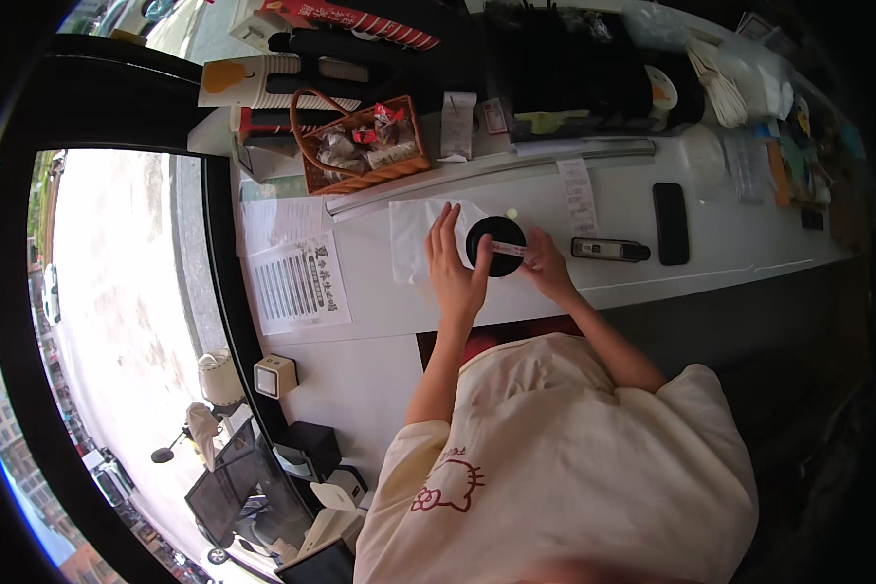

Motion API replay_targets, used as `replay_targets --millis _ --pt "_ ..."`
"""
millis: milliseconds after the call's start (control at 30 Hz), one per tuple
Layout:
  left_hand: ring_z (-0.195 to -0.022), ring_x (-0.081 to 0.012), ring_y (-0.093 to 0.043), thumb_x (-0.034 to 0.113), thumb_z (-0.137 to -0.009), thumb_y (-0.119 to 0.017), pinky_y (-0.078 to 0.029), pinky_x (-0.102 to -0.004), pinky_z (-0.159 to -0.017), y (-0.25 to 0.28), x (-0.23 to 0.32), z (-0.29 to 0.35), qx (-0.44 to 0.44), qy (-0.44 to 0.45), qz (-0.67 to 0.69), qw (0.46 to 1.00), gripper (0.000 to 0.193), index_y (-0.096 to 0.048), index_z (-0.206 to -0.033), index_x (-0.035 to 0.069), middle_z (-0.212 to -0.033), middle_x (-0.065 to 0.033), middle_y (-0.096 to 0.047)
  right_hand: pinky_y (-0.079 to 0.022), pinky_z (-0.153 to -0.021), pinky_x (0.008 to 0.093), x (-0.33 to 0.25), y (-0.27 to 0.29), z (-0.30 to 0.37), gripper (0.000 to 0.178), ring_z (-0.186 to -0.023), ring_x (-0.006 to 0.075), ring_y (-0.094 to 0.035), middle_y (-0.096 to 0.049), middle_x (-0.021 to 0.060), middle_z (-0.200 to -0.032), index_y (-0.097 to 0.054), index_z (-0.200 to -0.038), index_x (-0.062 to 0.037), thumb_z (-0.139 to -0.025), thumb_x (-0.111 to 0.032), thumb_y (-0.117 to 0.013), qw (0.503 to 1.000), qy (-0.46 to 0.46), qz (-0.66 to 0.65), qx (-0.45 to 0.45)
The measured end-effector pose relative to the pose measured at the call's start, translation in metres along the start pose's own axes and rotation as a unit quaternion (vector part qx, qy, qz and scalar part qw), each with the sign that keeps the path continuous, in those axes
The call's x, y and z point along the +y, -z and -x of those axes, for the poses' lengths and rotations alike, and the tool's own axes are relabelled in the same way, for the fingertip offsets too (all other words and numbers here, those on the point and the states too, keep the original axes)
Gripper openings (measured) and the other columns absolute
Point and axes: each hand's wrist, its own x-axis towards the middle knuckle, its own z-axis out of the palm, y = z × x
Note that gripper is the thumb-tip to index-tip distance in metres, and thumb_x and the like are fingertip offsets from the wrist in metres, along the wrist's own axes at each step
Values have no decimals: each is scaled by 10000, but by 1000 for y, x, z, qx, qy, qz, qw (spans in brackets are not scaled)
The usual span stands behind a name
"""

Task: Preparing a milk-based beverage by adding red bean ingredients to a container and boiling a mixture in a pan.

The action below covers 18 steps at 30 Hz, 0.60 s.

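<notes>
A round black lid (pixel 493 264), probably topping a cup whose body is hidden below, stands at the counter's edge in front of me. A narrow pale strip with red marks (pixel 504 250) lies across its top. My left hand (pixel 455 277) is at the lid's left side, its fingers stretched out and its thumb resting on the lid by the strip. On the other side, my right hand (pixel 551 270) has its fingers closed at the strip's right end. Just beyond my left hand, a clear plastic bag (pixel 411 238) lies flat on the white counter.
A stapler (pixel 608 249) and a black phone (pixel 671 224) lie to the right. Farther off are a wicker basket (pixel 365 180) of wrapped items, paper receipts (pixel 577 195) and stacked cups (pixel 248 82). Printed sheets (pixel 297 282) and a small cube-shaped device (pixel 275 377) are at left, beside the window.
</notes>
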Motion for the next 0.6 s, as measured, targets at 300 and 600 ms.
replay_targets --millis 300,600 --pt "-1174 -284 -423 205 -671 -676 -300 -502 -963 -52 1 16 -21 -84 -315 945 386 -572 -1041 169 -1213 -11 -509 -424 -378 264 -25 -17 -8 229 -420 126 -542 -552 48 -612 -528 -748 -3 -917 -143 -460 986 -60 -122 -98" --pt "-1214 -281 -394 173 -681 -683 -275 -550 -979 7 -47 -8 -41 -41 -373 926 487 -529 -1142 161 -1268 -22 -469 -407 -406 282 -96 -61 -10 299 -433 118 -513 -504 39 -563 -565 -735 18 -910 -203 -467 964 -4 -208 -165"
